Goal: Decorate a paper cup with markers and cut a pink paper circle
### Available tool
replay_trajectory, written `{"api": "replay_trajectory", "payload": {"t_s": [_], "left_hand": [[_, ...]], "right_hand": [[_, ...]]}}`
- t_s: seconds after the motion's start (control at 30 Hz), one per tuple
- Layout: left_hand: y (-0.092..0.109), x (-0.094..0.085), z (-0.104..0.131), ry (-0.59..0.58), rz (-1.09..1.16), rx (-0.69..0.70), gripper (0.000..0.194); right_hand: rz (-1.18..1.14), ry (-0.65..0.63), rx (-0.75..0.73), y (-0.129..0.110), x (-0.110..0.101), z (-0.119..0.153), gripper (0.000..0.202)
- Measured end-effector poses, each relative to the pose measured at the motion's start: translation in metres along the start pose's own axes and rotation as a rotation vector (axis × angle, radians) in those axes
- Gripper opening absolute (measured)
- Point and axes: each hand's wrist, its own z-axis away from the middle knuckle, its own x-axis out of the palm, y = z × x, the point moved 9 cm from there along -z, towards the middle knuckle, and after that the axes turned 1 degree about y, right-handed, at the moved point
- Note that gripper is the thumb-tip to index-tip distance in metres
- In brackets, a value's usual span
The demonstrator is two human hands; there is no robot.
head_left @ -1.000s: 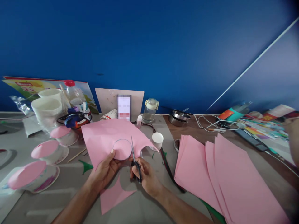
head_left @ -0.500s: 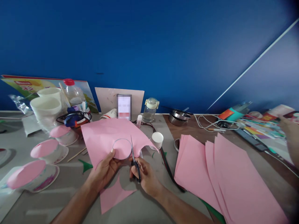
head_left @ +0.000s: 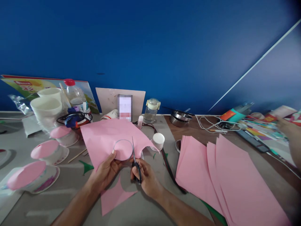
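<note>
A pink sheet (head_left: 105, 133) with a circle outlined on it is raised above the grey table. My left hand (head_left: 107, 169) pinches its lower edge, thumb on top beside the circle. Black-handled scissors (head_left: 138, 174) are in my right hand (head_left: 147, 177), their blades upright at the circle's right edge. The sheet's right part curls where it has been cut away. Below my hands lies a pink offcut (head_left: 115, 197) with curved edges.
Three pink-topped cups (head_left: 47, 150) lie at the left, near stacked paper cups (head_left: 45, 108) and a bottle (head_left: 74, 94). Pink sheets (head_left: 242, 175) are piled right. A white cup (head_left: 158, 140) and a glass jar (head_left: 151, 111) stand beyond. Another person's hand (head_left: 288, 128) is far right.
The other person's hand at the far right has shifted slightly left. My hands, the scissors and the pink sheet look almost unchanged.
</note>
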Motion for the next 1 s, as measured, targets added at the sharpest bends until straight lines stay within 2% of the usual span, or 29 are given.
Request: {"api": "replay_trajectory", "payload": {"t_s": [0.17, 0.43, 0.67, 0.83, 1.0], "left_hand": [[-0.0005, -0.0011, -0.0011, 0.016, -0.010, 0.004, 0.008], [-0.0015, 0.0009, -0.0019, -0.033, -0.027, 0.011, 0.031], [-0.0035, 0.0017, -0.0020, -0.065, -0.006, -0.011, 0.019], [0.0001, -0.0022, -0.0015, 0.018, -0.016, 0.021, 0.020], [0.0014, -0.0040, -0.0008, 0.032, -0.018, 0.020, 0.022]], "right_hand": [[-0.011, -0.007, -0.016, 0.0012, 0.0002, 0.0000, 0.049], [-0.036, 0.006, -0.038, -0.0020, -0.0012, 0.0017, 0.052], [-0.023, 0.028, -0.032, 0.0009, -0.0026, 0.0009, 0.053], [-0.030, 0.031, -0.017, 0.0019, -0.0021, 0.0005, 0.053], [-0.026, 0.008, 0.004, 0.0045, -0.0028, 0.0009, 0.052]]}}
